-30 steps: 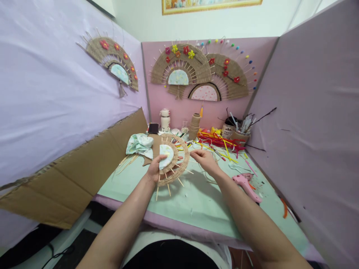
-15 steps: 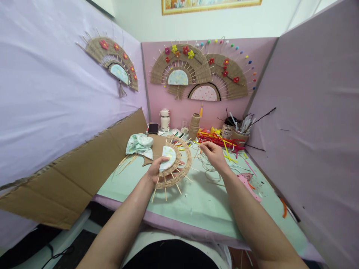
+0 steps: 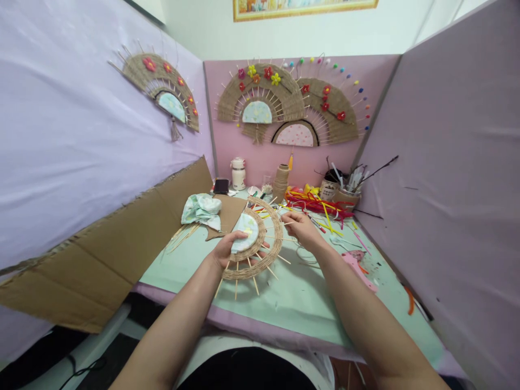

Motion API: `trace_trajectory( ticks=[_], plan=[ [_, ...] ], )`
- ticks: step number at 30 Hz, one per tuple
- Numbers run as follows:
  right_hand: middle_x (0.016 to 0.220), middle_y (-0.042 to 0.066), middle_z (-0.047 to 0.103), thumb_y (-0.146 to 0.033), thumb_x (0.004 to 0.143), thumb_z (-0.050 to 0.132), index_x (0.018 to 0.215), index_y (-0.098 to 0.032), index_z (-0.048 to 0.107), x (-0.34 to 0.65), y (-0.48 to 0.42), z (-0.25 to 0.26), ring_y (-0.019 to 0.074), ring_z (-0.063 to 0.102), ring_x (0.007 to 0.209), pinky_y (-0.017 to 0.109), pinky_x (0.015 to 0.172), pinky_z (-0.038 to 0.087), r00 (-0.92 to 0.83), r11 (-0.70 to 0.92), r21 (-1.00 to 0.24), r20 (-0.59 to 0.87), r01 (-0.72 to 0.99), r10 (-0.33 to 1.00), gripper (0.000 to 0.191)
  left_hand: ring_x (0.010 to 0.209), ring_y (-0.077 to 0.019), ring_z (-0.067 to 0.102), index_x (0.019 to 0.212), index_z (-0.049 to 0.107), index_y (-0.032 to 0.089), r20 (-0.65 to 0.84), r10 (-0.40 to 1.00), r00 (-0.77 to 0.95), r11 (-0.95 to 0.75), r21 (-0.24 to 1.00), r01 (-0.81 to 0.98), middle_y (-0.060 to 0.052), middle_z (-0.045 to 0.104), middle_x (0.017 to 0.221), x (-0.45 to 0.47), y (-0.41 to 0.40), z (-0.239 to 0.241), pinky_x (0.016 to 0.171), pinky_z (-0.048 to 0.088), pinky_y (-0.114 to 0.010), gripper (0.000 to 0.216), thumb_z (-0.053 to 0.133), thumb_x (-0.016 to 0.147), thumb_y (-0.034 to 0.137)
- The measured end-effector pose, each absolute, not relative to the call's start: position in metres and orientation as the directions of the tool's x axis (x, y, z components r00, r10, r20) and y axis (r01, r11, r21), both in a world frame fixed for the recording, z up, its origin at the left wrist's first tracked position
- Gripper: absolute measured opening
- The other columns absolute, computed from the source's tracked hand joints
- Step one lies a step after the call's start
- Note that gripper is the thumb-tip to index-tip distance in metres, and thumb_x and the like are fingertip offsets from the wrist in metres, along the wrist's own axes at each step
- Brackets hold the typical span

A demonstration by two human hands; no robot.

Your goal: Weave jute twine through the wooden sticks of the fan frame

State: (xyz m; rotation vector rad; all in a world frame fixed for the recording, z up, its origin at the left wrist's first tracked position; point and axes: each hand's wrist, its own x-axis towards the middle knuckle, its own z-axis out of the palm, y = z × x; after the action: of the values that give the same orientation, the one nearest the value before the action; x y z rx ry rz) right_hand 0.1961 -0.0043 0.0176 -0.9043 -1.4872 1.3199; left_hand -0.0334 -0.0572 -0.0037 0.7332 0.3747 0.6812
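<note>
Here, hands [image 3: 225,250] [image 3: 303,230] on half-woven fan [image 3: 278,238].

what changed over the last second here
The right hand pulled the thin jute cord out to the right, then came back to the rim of the half-woven jute fan with wooden spokes. The left hand turned the fan slightly clockwise, keeping its grip. The pink glue gun stayed put.

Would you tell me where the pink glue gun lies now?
Head view, right side: the pink glue gun lies on the green mat, beside the right forearm.
</note>
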Motion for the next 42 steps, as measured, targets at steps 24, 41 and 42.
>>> trace_trajectory(
  ticks=[24,41,42],
  plan=[
    [0.052,-0.004,0.046,-0.038,0.066,0.063,0.075,-0.016,0.061,0.19,-0.002,0.002,0.0063,0.035,0.045,0.019,0.043,0.026,-0.404,0.005,-1.0,0.003,0.004,0.915,0.023,0.066,-0.0186,0.066,0.106,0.06,0.004,-0.2,0.882,0.427,0.411,0.769,-0.49,-0.013,0.07,0.081,-0.026,-0.061,-0.004,0.064,0.051,-0.028,0.034,0.056,0.074,0.015],
    [0.072,0.002,0.059,-0.038,0.079,0.052,0.078,-0.018,0.062,0.195,-0.007,0.016,0.0146,0.048,0.064,0.026,0.061,0.038,-0.167,0.569,-0.786,0.544,0.24,0.822,0.022,0.052,-0.0163,0.064,0.075,0.064,0.005,-0.319,0.804,0.501,0.533,0.762,-0.369,-0.011,0.069,0.065,-0.026,-0.067,-0.003,0.05,0.049,-0.023,0.011,0.059,0.07,0.014],
    [0.073,0.003,0.059,-0.038,0.079,0.052,0.079,-0.019,0.062,0.196,-0.007,0.016,0.015,0.049,0.065,0.027,0.062,0.039,-0.152,0.578,-0.776,0.558,0.253,0.816,0.022,0.052,-0.0161,0.064,0.074,0.064,0.006,-0.324,0.801,0.503,0.536,0.763,-0.361,-0.011,0.069,0.065,-0.025,-0.067,-0.003,0.049,0.048,-0.022,0.011,0.059,0.07,0.014]
  ],
)
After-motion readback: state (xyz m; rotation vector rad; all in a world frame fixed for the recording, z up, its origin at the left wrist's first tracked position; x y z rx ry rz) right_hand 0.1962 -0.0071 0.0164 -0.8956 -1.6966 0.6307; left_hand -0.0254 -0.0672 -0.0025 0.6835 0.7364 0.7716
